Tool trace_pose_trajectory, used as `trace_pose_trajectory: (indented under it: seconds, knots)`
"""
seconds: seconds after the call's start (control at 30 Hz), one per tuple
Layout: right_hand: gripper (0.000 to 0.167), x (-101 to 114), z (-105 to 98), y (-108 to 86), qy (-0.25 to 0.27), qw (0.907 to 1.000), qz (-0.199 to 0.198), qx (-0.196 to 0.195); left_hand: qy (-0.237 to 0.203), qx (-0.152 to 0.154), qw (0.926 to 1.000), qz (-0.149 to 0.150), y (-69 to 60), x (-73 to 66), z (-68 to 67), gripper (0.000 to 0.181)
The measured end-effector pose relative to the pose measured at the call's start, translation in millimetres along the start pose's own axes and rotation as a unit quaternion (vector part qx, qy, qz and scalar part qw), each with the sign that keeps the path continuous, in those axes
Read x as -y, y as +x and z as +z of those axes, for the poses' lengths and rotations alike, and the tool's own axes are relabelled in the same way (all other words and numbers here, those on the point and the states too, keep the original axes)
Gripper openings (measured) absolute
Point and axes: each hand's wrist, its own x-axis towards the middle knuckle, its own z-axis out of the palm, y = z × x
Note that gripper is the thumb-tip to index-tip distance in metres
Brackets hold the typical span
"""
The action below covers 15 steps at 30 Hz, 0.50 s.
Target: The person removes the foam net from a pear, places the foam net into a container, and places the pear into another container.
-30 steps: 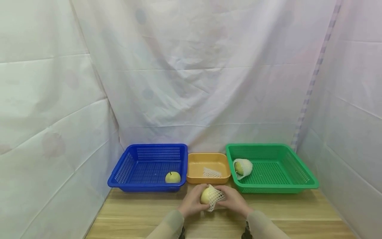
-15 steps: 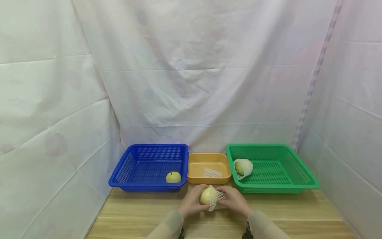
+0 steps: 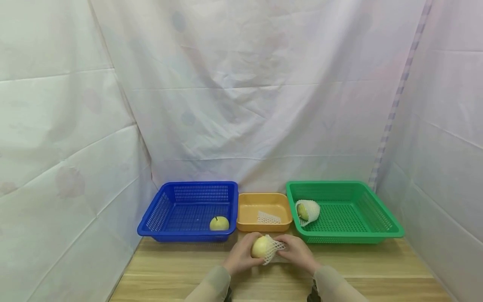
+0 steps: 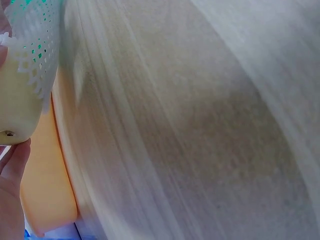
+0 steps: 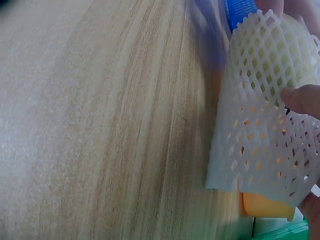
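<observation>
Over the near table, my left hand [image 3: 241, 256] grips a pale yellow pear [image 3: 258, 248] by its bare side. A white foam net sleeve [image 3: 270, 250] covers the pear's other side and hangs loose beyond it. My right hand [image 3: 296, 253] pinches this foam net [image 5: 250, 145], with the thumb [image 5: 302, 100] on the mesh near the pear's stem. In the left wrist view, the bare bottom of the pear [image 4: 17, 107] shows beside the fingers. Part of the fruit is hidden by the mesh and the hands.
At the left stands a blue basket [image 3: 188, 237] with one bare pear [image 3: 219, 225]. A yellow tray [image 3: 264, 227] in the middle holds a flat foam net [image 3: 268, 217]. The green basket [image 3: 343, 239] at the right holds a pear [image 3: 302, 212] in a foam net.
The pear shifts very slightly left in my left hand, and a little more of its bare skin shows beside the net. Both hands stay almost in place; the baskets have not moved.
</observation>
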Motion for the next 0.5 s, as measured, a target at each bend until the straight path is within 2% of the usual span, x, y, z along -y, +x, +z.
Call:
trace_pose_trajectory:
  seconds: [0.5]
  knots:
    - [0.027, -1.9, -2.8, -2.1, -0.03, 0.9995, 0.005, -0.006, -0.001, 0.0, 0.9999, -0.017, -2.0, 1.1, -1.7, 0.068]
